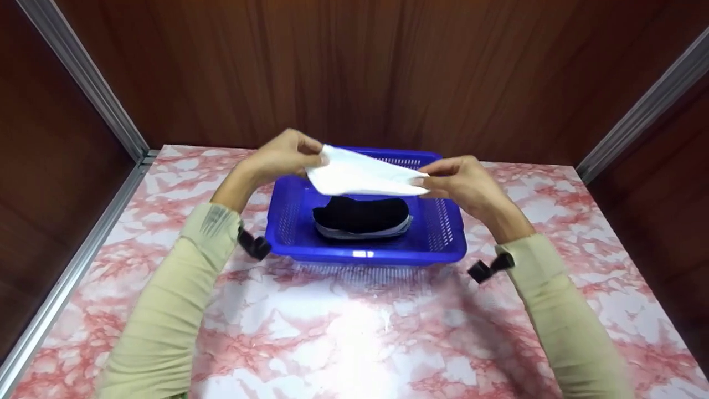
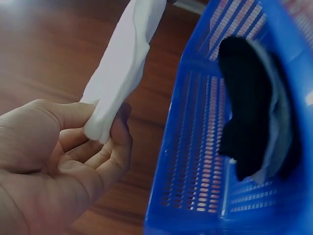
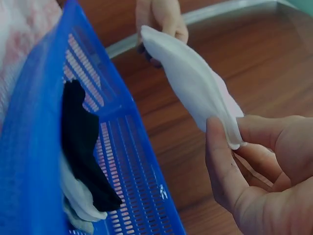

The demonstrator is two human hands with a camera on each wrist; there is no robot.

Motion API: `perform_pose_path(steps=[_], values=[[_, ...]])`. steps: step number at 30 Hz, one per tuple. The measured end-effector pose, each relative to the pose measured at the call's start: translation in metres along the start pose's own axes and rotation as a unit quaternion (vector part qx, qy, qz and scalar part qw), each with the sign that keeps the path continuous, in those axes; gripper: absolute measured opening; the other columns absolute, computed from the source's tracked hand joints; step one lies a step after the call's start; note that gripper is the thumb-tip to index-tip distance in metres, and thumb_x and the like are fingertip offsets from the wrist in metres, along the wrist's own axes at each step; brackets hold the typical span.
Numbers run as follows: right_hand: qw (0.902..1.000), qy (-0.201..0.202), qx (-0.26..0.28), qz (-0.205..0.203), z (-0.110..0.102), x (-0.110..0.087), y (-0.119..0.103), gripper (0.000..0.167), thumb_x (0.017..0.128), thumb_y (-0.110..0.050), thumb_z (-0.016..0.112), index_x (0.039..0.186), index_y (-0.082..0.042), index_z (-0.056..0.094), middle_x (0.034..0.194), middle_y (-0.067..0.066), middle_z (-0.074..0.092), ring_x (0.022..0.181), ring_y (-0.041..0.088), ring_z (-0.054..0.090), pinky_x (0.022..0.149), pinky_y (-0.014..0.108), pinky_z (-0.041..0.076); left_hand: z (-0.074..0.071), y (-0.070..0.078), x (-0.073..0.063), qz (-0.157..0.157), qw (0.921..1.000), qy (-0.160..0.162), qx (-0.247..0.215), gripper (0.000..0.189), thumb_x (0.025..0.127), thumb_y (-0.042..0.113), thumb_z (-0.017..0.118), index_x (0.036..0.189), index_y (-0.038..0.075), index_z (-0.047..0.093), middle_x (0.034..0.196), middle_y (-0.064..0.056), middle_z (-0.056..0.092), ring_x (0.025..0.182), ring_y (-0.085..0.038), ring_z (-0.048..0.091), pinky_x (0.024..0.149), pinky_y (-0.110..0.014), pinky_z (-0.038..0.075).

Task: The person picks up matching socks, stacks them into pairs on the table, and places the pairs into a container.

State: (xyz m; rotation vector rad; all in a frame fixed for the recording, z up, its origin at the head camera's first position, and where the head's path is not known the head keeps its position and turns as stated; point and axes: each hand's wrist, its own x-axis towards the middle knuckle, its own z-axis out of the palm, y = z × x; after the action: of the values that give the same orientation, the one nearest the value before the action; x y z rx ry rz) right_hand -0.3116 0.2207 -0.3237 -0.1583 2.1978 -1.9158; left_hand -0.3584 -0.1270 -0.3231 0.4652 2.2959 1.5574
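A white sock point(image 1: 368, 173) is stretched between both hands above the blue basket, one end lower than the other. My left hand point(image 1: 285, 156) pinches its left end between thumb and fingers; the left wrist view shows the folded layers of the white sock point(image 2: 117, 68) in that grip. The other end is pinched by my right hand point(image 1: 465, 185), seen close in the right wrist view with the white sock point(image 3: 195, 83) running away from it. Below, inside the basket point(image 1: 363, 256), a black sock point(image 1: 363, 215) lies on top of a grey one point(image 1: 382, 231).
The plastic basket has slotted walls and stands on a red-and-white marbled table point(image 1: 343, 332). Brown wood panels point(image 1: 354, 72) close off the back and sides, with metal rails point(image 1: 88, 83) at the corners. A small black device hangs at each wrist.
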Motion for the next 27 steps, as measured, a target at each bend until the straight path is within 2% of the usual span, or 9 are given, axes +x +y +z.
perform_pose_path(steps=[2,5,10,13,17,22,27], values=[[0.9996,-0.013,0.022,0.008,-0.002,0.009,-0.001,0.021,0.093,0.009,0.07,0.094,-0.008,0.082,0.094,0.005,0.078,0.084,0.015,0.077,0.084,0.032,0.065,-0.004,0.002,0.008,-0.004,0.9999,0.005,0.015,0.038,0.102,0.012,0.064,0.136,-0.006,0.064,0.106,-0.007,0.071,0.08,-0.007,0.068,0.071,-0.021,0.058],[0.9983,-0.039,0.033,0.027,-0.006,0.022,-0.003,0.023,0.093,0.011,0.068,0.091,-0.008,0.08,0.091,0.005,0.078,0.082,0.015,0.076,0.08,0.03,0.066,-0.006,0.003,0.019,-0.013,0.9993,-0.006,0.034,0.037,0.102,0.012,0.063,0.134,-0.006,0.065,0.099,-0.002,0.071,0.076,-0.005,0.065,0.067,-0.02,0.054],[0.9944,-0.073,-0.005,0.075,-0.011,0.045,-0.003,0.021,0.097,0.008,0.065,0.092,-0.006,0.079,0.089,0.005,0.077,0.078,0.012,0.071,0.074,0.024,0.063,-0.005,-0.007,0.032,-0.038,0.9977,-0.05,0.025,0.032,0.102,0.007,0.061,0.127,-0.012,0.066,0.083,0.002,0.07,0.07,-0.005,0.065,0.063,-0.018,0.055],[0.9917,-0.076,-0.028,0.099,-0.012,0.056,0.0,0.02,0.098,0.005,0.064,0.089,-0.007,0.077,0.085,0.003,0.075,0.071,0.01,0.066,0.068,0.022,0.06,-0.003,-0.017,0.034,-0.057,0.9957,-0.073,0.007,0.031,0.102,0.006,0.061,0.125,-0.015,0.065,0.083,0.001,0.071,0.072,-0.008,0.068,0.066,-0.02,0.058],[0.9886,-0.077,-0.039,0.123,-0.01,0.065,0.012,0.021,0.097,0.006,0.062,0.085,-0.007,0.073,0.079,0.002,0.072,0.064,0.01,0.063,0.063,0.02,0.057,0.003,-0.029,0.032,-0.08,0.9928,-0.09,0.004,0.029,0.101,0.006,0.062,0.123,-0.012,0.066,0.086,0.0,0.07,0.074,-0.009,0.068,0.067,-0.021,0.059],[0.9857,-0.083,-0.054,0.137,-0.007,0.069,0.024,0.02,0.096,0.005,0.061,0.082,-0.008,0.067,0.076,-0.001,0.067,0.065,0.009,0.06,0.063,0.02,0.054,0.01,-0.036,0.036,-0.1,0.9904,-0.096,0.004,0.023,0.101,0.004,0.062,0.12,-0.007,0.062,0.089,-0.001,0.067,0.076,-0.009,0.067,0.069,-0.024,0.061],[0.9822,-0.098,-0.063,0.147,-0.003,0.069,0.037,0.021,0.095,0.004,0.062,0.079,-0.01,0.065,0.077,-0.002,0.064,0.067,0.01,0.059,0.063,0.022,0.053,0.016,-0.048,0.04,-0.109,0.9892,-0.097,0.013,0.01,0.1,0.004,0.063,0.108,-0.001,0.063,0.082,0.001,0.067,0.074,-0.009,0.066,0.068,-0.027,0.062]])
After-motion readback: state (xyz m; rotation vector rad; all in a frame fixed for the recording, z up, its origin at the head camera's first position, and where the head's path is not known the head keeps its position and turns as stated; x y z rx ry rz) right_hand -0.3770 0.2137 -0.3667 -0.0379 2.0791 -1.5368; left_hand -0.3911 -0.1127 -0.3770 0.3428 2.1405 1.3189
